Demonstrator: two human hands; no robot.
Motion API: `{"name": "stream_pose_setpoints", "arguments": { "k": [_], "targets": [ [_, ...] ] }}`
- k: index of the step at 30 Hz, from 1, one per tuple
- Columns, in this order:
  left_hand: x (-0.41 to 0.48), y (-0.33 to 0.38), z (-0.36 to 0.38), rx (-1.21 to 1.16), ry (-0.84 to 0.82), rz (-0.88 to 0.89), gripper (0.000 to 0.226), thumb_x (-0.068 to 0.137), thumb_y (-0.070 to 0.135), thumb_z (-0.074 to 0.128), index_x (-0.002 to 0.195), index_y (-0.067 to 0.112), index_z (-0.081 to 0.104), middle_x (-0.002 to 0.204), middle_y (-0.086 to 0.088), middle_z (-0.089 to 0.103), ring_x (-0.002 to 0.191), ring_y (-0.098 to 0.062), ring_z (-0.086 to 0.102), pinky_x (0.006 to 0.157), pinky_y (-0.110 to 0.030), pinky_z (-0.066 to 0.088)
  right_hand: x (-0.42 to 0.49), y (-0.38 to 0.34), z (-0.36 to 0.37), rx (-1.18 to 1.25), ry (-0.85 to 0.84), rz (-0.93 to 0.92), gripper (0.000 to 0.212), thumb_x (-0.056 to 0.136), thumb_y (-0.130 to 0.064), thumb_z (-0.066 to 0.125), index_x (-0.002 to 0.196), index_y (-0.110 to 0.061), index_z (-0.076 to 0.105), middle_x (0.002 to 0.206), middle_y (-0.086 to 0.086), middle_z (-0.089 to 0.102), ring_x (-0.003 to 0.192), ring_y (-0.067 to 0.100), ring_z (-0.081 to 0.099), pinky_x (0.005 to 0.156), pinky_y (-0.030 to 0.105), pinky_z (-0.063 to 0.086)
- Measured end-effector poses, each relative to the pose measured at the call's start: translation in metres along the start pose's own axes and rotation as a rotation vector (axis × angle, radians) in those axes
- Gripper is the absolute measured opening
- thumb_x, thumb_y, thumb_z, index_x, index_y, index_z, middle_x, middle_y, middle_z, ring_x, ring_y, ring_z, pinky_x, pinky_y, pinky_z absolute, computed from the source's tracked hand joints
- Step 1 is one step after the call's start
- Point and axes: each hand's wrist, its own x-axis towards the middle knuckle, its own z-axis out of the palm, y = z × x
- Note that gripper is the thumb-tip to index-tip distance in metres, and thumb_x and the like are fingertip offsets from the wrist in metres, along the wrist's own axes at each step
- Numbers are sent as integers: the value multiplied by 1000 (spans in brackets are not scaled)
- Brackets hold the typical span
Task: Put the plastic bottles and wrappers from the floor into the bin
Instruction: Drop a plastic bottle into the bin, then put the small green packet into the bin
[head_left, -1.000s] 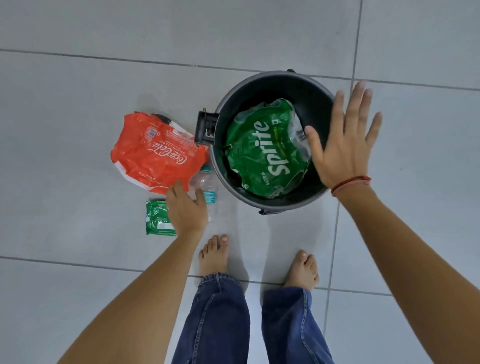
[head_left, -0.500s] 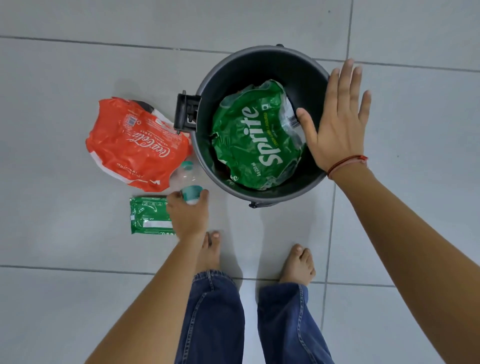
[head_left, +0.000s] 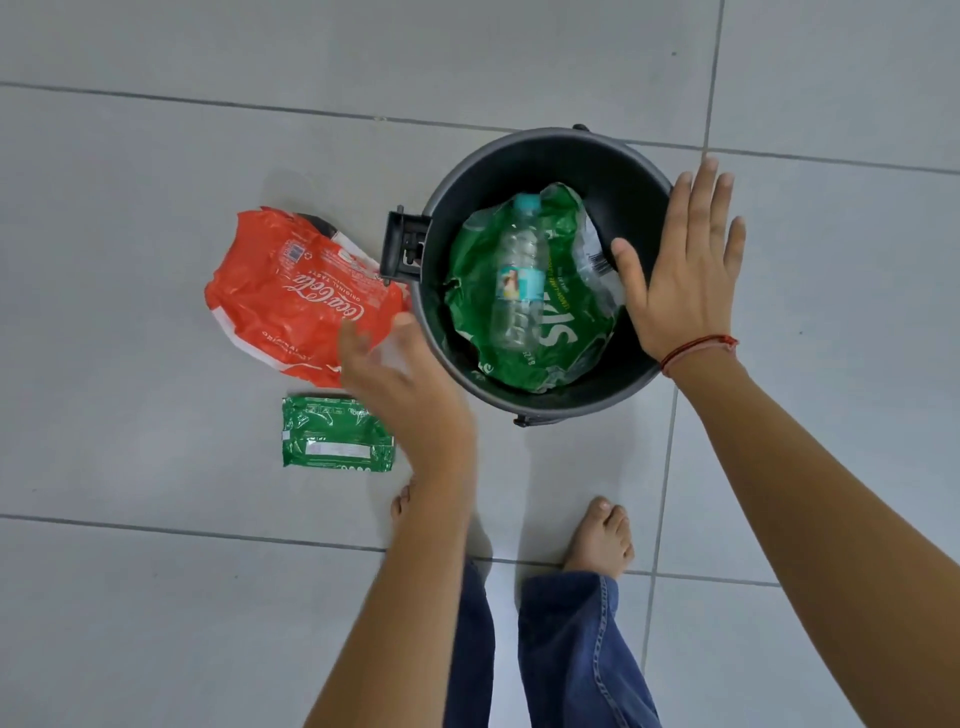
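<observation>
a clear plastic water bottle (head_left: 519, 273) lies on the crumpled green sprite wrapper (head_left: 566, 312) inside the dark round bin (head_left: 561, 150), cap toward 12 o'clock. at 9 o'clock from the bin, touching its hinge bracket, a red coca-cola wrapper (head_left: 296, 291) sits flat on the grey tiled floor (head_left: 156, 156); a small green packet (head_left: 335, 434) lies just beside it at 6 o'clock.

my left hand (head_left: 402, 384) hovers over the near corner of the red wrapper, fingers (head_left: 353, 338) loose and spread, grasping nothing. my right hand (head_left: 680, 265) is flat and released over the bin's 3 o'clock rim, its thumb over the sprite wrapper's edge; i cannot tell whether it touches the rim.

as i read it, two pieces remain and the red wrapper is next. i'd pinch it at the corner nearest the bin, gather the film so it does not balloon, and lift it clear of the bracket before dropping it on the bottle. the film looks slippery and light, so i'd grip it in a bunch, not by one edge, and steady the bin with the right hand.
</observation>
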Motion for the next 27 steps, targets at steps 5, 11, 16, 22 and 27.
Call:
{"name": "stream_pose_setpoints", "arguments": {
  "k": [5, 11, 16, 22, 27],
  "targets": [
    [77, -99, -35, 369, 314, -546, 77, 87, 42, 58, 145, 12, 18, 147, -15, 22, 129, -34, 33, 103, -47, 38, -2, 1, 3, 30, 36, -17, 71, 97, -49, 30, 148, -2, 10, 158, 20, 6, 146, 32, 2, 117, 48, 4],
    [41, -265, -57, 635, -335, -348, 75, 89, 62, -8, 138, 21, 31, 149, -13, 35, 134, -33, 34, 110, -53, 29, 0, 5, 6, 50, 83, -28, 71, 98, -49, 28, 148, -1, 11, 158, 21, 4, 146, 34, 1, 117, 48, 3],
    [25, -278, -59, 985, -822, -420, 31, 74, 11, 38, 104, 12, 45, 95, -20, 71, 72, -36, 68, 60, -44, 55, -1, 6, 8, 78, 89, -38, 71, 98, -49, 28, 148, -2, 10, 158, 21, 4, 146, 34, 0, 117, 47, 2],
    [57, -255, -55, 867, -459, -181, 43, 94, 18, 38, 137, 16, 31, 145, -13, 39, 127, -31, 43, 101, -43, 37, -1, 3, 5, 100, 75, -18, 71, 98, -48, 29, 148, -1, 11, 158, 20, 5, 146, 33, 2, 118, 48, 6],
    [64, -270, -67, 935, -676, -259, 34, 81, 20, 59, 110, 15, 42, 104, -12, 69, 87, -27, 66, 74, -38, 52, 0, 1, 0, 96, 37, -1, 71, 97, -48, 30, 148, -1, 11, 158, 20, 6, 146, 32, 3, 118, 48, 7]
  ]
}}
